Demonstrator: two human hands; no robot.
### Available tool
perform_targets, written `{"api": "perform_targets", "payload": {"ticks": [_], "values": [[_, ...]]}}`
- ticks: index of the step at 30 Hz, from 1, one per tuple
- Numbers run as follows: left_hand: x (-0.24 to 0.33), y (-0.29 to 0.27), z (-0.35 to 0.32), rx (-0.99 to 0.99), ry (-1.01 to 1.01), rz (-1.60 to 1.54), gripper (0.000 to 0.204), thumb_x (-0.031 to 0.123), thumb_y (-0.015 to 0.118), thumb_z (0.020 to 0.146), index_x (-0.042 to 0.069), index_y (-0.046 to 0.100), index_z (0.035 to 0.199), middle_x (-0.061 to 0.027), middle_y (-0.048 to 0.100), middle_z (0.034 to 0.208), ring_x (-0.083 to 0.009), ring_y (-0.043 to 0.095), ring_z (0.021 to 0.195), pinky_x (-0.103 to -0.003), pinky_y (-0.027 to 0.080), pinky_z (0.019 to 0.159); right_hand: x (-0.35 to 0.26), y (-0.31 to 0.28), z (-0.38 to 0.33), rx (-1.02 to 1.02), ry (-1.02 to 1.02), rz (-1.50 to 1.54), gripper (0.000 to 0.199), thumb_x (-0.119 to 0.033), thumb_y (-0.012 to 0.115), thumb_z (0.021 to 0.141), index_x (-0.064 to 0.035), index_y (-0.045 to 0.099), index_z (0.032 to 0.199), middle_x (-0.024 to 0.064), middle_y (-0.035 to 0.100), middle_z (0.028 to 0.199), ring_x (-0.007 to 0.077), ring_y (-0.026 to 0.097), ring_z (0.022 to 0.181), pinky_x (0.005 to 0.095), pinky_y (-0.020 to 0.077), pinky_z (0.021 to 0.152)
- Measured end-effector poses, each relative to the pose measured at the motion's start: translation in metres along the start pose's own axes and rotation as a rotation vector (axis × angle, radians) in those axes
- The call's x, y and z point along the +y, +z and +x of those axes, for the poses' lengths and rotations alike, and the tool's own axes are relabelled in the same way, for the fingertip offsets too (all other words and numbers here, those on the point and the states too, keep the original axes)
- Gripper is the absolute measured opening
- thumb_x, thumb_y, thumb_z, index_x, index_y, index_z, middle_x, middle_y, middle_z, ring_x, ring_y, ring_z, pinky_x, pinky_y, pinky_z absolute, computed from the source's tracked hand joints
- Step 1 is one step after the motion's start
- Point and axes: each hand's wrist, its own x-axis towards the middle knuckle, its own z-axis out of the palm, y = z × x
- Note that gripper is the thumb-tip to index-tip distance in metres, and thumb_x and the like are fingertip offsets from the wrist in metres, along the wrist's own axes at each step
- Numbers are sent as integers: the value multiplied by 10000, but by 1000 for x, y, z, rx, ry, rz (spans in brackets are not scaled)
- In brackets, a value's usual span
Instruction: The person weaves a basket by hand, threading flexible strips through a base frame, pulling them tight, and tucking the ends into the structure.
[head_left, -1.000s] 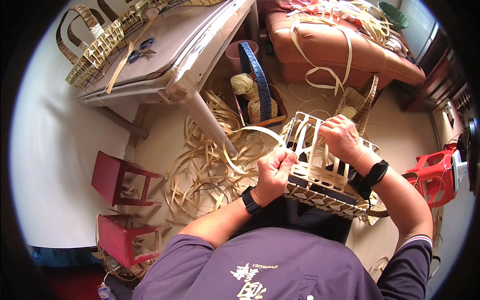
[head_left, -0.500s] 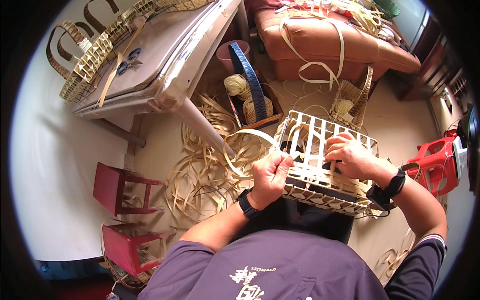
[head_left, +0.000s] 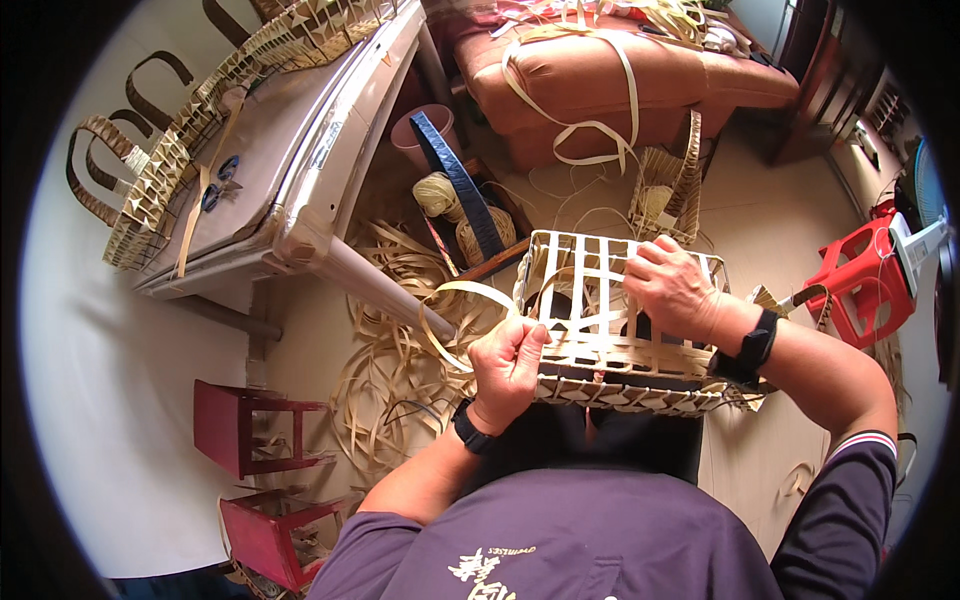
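A half-woven basket (head_left: pixel 640 398) of pale flat strips lies across my lap, its open lattice facing up and a dark inside showing through the gaps. At its near left corner my left hand (head_left: pixel 508 365) is closed, thumb pressed on a pale weaving strip (head_left: pixel 465 287) that loops out to the left. Bent fingers of my right hand (head_left: pixel 672 285) close over the lattice strips toward the far right; the fingertips are partly hidden. Both wrists wear black bands.
Loose strips (head_left: pixel 385 385) heap on the floor at left, beside a table leg (head_left: pixel 395 290). A box (head_left: pixel 490 262) with a blue handle holds balls of cord beyond the basket. Red stools (head_left: pixel 222 430) stand left, another red stool (head_left: pixel 850 265) right; a sofa (head_left: pixel 650 75) is at the back.
The whole view has shifted. My right hand has moved toward the far edge of the basket, which sits a little more level. My left hand keeps its grip at the near left corner.
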Motion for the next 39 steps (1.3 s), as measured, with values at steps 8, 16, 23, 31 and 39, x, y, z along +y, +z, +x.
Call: {"api": "perform_targets", "payload": {"ticks": [8, 16, 23, 31, 39], "values": [[10, -7, 10, -130, 55, 138, 228, 116, 689, 1047, -10, 704, 857, -68, 656, 724, -135, 582, 645, -288, 455, 621, 27, -42, -52, -188, 23, 419, 274, 1, 690, 770, -52, 793, 1018, 94, 755, 1092, 288, 674, 1131, 405, 544, 991], [35, -15, 35, -358, 57, 321, 161, 168, 726, 973, 35, 739, 884, -142, 695, 779, -337, 678, 679, -424, 507, 613, 20, -9, -57, -263, 48, 368, 144, -90, 724, 756, -64, 589, 797, 95, 650, 791, 302, 625, 920, 433, 476, 952], [34, -19, 40, -372, 4, 297, 166, 176, 733, 974, 50, 743, 867, -143, 655, 704, -332, 652, 633, -414, 488, 604, 4, -5, -50, 170, 4, 80, 260, -66, 670, 731, -37, 598, 979, 145, 622, 1057, 329, 633, 1022, 428, 539, 880], [36, -29, 59, -473, 173, 378, 160, 140, 766, 954, 5, 745, 869, -141, 657, 718, -284, 612, 617, -384, 460, 596, -6, -28, -80, 150, 368, 2, 135, -64, 654, 741, -65, 550, 828, 106, 616, 790, 315, 671, 746, 422, 540, 667], [35, -30, 58, -479, 292, 567, 156, 200, 783, 946, 58, 760, 886, -106, 644, 777, -302, 653, 698, -416, 502, 641, -22, -68, -115, 219, 892, 154, 174, -101, 719, 751, -83, 546, 752, 102, 588, 656, 297, 612, 586, 414, 473, 575]]}}
